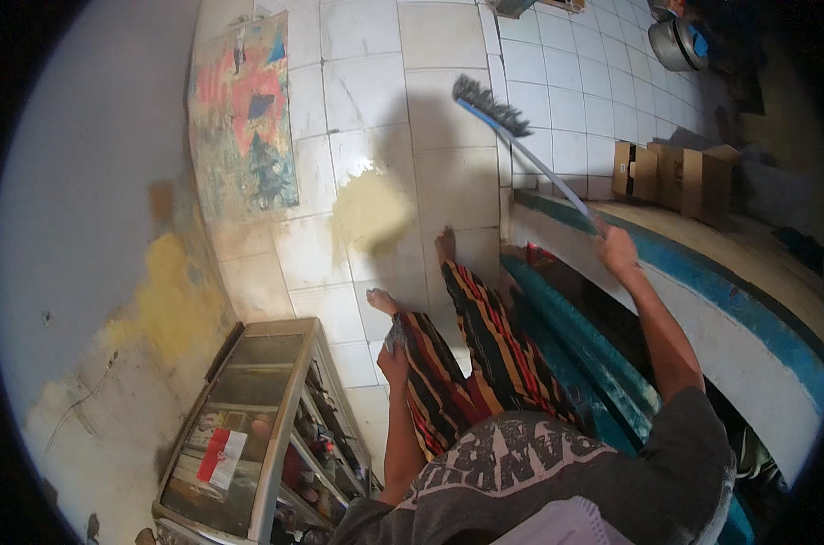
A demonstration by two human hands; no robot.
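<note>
Long-handled broom (539, 162) out ahead of you, in your right hand (617, 252).
Your right fingers are closed around the near end of its pale shaft; the blue head with dark bristles (498, 111) is over the white tiles (367, 91), beyond your feet and to the right. Your left hand (393, 365) is down by the striped trousers (430, 350), fingers curled; I cannot tell whether they grip anything. A yellow patch (371, 211) lies left of the broom.
</note>
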